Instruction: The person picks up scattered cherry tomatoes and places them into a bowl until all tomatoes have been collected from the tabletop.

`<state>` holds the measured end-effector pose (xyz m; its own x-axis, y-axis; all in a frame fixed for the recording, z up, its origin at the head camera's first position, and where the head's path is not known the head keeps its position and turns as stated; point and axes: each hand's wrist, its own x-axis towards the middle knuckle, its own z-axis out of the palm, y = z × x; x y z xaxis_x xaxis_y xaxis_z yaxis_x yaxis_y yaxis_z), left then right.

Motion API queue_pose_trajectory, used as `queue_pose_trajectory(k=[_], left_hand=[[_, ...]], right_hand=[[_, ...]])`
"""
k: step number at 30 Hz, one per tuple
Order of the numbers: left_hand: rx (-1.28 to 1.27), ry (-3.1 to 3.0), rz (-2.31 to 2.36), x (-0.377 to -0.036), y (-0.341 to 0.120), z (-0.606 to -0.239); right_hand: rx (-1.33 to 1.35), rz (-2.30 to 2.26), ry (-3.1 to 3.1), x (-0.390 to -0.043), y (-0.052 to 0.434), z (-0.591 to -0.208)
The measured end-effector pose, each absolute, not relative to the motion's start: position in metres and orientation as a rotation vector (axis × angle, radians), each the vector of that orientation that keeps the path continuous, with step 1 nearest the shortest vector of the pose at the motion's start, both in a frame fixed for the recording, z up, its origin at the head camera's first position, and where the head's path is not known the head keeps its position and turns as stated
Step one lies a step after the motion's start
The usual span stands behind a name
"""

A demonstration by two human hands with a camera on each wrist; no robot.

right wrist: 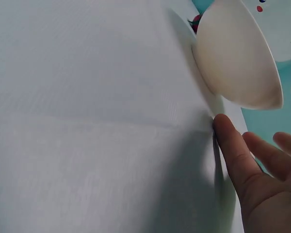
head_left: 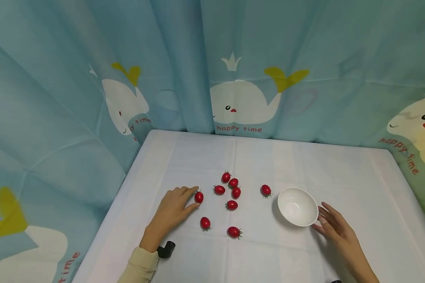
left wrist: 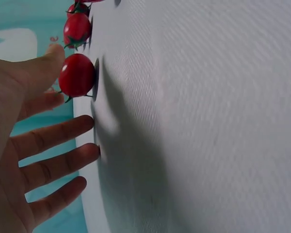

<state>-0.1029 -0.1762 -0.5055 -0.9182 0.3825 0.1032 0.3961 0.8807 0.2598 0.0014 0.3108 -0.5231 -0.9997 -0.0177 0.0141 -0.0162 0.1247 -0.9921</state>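
Red, smooth, oval cherry tom. (head_left: 198, 197) is lying on the white cloth-covered table (head_left: 184, 153), just left of the other red oval toms. (head_left: 236, 192). The person's left hand (head_left: 173, 206) is straddling it, thumb near side & index far side, other fingers spreading; can't tell if they're pressing. Right hand (head_left: 340, 232) is hovering, fingers apart & holding nothing, right of the round, glossy white bowl (head_left: 298, 207). Tom. is prob. light, slippery-skinned & bruisable, calling for a gentle pinch round its middle; bowl's prob. stiff, best held by its rim.
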Motion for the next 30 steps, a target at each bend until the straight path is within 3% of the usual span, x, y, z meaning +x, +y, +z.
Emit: queue_pose_trajectory(k=[30], left_hand=[[-0.613,-2.966,-0.456,-0.111,-0.159,-0.496]], right_hand=[[0.179,-2.163,2.270,-0.008,0.293,-0.528]])
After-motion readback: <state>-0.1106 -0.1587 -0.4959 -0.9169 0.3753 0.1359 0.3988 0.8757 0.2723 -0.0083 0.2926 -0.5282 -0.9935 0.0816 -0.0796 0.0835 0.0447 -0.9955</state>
